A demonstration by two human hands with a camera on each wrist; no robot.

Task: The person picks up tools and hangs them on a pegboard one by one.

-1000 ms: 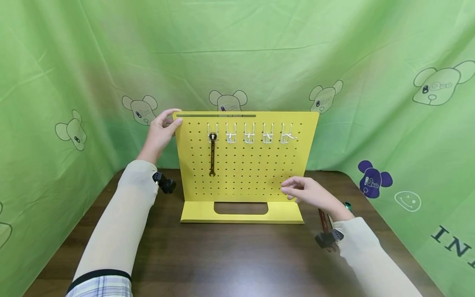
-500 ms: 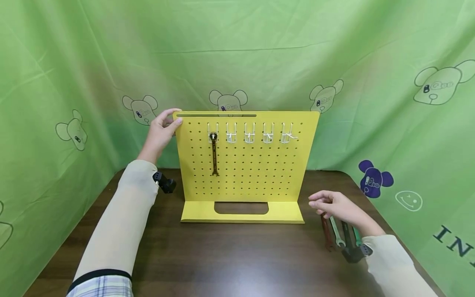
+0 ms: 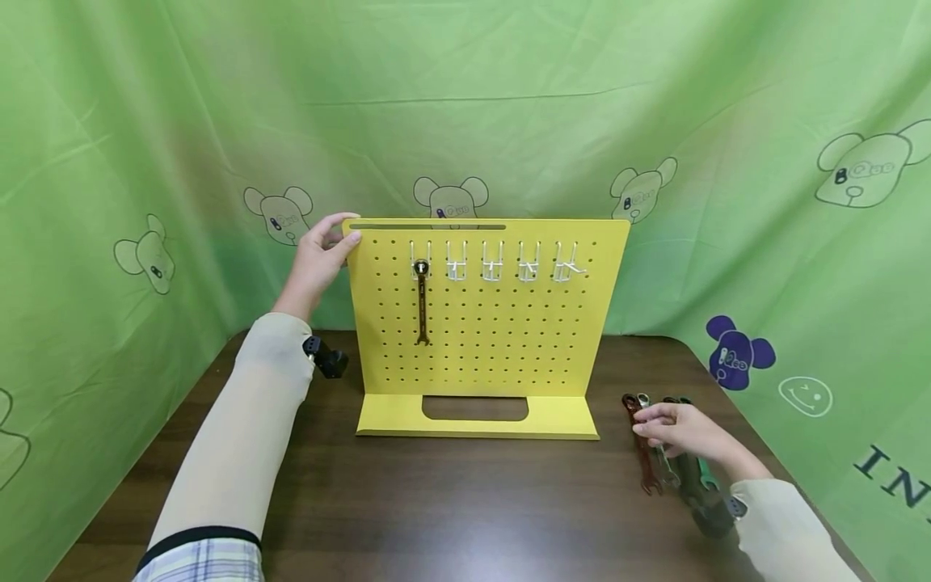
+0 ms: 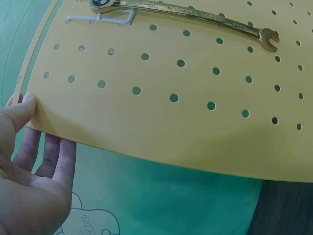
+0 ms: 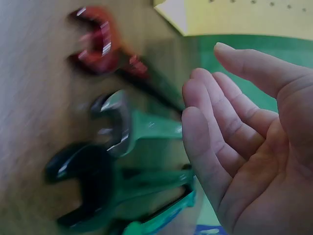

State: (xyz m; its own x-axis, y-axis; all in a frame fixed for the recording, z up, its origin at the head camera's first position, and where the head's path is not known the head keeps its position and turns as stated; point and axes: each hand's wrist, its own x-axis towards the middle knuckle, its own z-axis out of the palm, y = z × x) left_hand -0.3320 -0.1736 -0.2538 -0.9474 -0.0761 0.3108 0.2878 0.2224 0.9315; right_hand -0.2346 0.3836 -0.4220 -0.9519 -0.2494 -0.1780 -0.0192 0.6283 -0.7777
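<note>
My left hand [image 3: 314, 263] grips the upper left corner of a yellow pegboard [image 3: 473, 347], thumb on its front and fingers behind. A shiny combination wrench [image 3: 422, 303] hangs by its ring end from the board's leftmost hook. Over at the right, my right hand [image 3: 684, 432] hovers above several wrenches lying side by side, its fingers relaxed and holding nothing. Among these are a red wrench [image 3: 646, 467], a silver one with its open end [image 5: 120, 125] showing in the right wrist view, a dark wrench [image 5: 85, 188] and a green wrench [image 3: 706, 475]. The hand partly covers them.
White wire hooks [image 3: 491, 267] line the upper part of the board. Its yellow base [image 3: 476, 432] stands on a dark wooden table [image 3: 451, 517]. A green printed curtain [image 3: 509, 105] encloses the back and sides.
My right hand has moved from in front of the board to the right and down, over the wrenches. The hanging wrench has swung slightly. My left hand keeps its grip.
</note>
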